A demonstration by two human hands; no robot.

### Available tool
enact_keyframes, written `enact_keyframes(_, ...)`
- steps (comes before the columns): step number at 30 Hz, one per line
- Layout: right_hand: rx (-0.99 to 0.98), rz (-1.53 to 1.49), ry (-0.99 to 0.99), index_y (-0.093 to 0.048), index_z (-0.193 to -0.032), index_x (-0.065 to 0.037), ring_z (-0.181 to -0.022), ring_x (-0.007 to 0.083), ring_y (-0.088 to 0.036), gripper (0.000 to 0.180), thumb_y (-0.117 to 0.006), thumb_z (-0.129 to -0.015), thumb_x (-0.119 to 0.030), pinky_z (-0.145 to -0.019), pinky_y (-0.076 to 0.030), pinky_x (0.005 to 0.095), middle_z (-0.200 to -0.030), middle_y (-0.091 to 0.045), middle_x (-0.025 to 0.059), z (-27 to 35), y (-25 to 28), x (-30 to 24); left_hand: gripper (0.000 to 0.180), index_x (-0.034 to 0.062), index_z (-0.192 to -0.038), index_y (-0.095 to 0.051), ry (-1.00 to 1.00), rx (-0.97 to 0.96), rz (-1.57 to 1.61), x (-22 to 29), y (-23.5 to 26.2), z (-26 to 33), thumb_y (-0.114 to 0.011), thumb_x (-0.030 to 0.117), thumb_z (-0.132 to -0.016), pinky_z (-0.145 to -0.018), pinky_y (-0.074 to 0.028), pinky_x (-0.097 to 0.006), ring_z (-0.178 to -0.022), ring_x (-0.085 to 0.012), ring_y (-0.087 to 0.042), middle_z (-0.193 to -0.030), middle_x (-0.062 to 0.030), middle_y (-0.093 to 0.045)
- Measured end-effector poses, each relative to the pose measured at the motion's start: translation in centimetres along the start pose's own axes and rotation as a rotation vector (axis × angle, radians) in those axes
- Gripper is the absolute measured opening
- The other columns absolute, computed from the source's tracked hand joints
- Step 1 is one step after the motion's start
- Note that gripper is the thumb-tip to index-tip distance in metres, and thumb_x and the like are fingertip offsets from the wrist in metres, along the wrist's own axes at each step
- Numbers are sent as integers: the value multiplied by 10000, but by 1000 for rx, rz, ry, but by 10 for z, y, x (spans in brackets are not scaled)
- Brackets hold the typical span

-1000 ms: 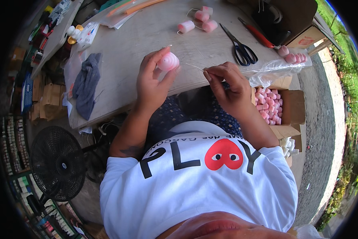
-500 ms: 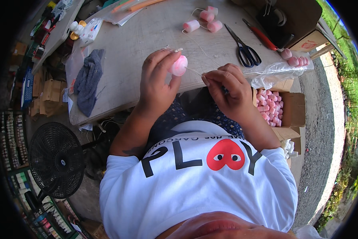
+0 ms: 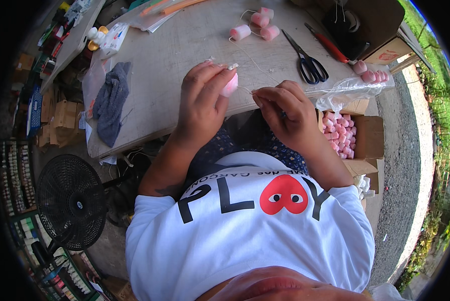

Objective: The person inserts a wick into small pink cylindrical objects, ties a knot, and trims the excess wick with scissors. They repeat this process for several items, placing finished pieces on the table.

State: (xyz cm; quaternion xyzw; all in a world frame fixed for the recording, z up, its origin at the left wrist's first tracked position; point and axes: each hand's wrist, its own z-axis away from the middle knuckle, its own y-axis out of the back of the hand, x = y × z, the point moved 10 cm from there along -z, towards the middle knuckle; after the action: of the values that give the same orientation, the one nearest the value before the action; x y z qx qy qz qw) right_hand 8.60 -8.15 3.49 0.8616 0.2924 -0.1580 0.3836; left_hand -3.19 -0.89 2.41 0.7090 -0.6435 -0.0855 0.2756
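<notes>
My left hand (image 3: 201, 100) is closed around a small pink-and-white cylinder (image 3: 229, 87), its material unclear, in front of the table edge. Small white bits, perhaps string, stick out at its fingertips. A thin white string (image 3: 244, 90) runs from the cylinder to my right hand (image 3: 288, 111), whose thumb and forefinger pinch it. Farther back on the table, several similar pink cylinders (image 3: 240, 33) lie together with string running among them. From there the string trails toward my right hand. Black-handled scissors (image 3: 311, 69) lie to the right of it.
The grey table (image 3: 169, 55) carries a grey cloth (image 3: 112, 103) at left and an orange-red-handled tool (image 3: 330, 46) at right. More pink cylinders rest on clear plastic (image 3: 342, 91) at the right corner. Below stands a cardboard box (image 3: 370, 138) of pink cylinders. A black fan (image 3: 70, 200) is at left.
My left fingers have shifted slightly right and turned, covering more of the cylinder. The string between my hands has gone slacker. My right hand has barely moved.
</notes>
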Motion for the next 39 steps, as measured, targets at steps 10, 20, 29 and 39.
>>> enact_keyframes(10, -54, 40, -7, -654, -891, -79, -685, 252, -580, 156, -710, -746, -70, -696, -445, 347, -719, -600, 64, -1, -5, 0, 508, 77, -1146, -615, -21, -14, 18, 3, -2, 2, -614, -108, -674, -951, -436, -414, -1081, -316, -516, -1124, -93, -542)
enact_keyframes(20, -119, 80, 39, -627, -876, -68, -688, 269, -585, 150, -692, -740, -73, -672, -456, 364, -723, -581, 69, -3, -12, -1, 521, 90, -1149, -630, -31, -65, 53, 7, -4, 2, -613, -117, -671, -950, -427, -408, -1096, -303, -498, -1123, -83, -537)
enact_keyframes(29, -261, 37, -50, -584, -859, -41, -733, 318, -595, 121, -633, -749, -50, -668, -470, 410, -747, -599, 121, -1, -22, 4, 516, 93, -1157, -637, -28, -131, 81, 11, -9, 2, -619, -103, -680, -947, -422, -410, -1092, -314, -479, -1123, -75, -528)
enact_keyframes(39, -243, 46, -90, -614, -929, -55, -743, 308, -596, 181, -683, -773, -117, -683, -470, 402, -773, -600, 111, -4, -20, 11, 557, 108, -1197, -614, 25, -246, 155, 1, -11, -1, -660, -73, -673, -934, -427, -390, -1057, -285, -494, -1109, -63, -542)
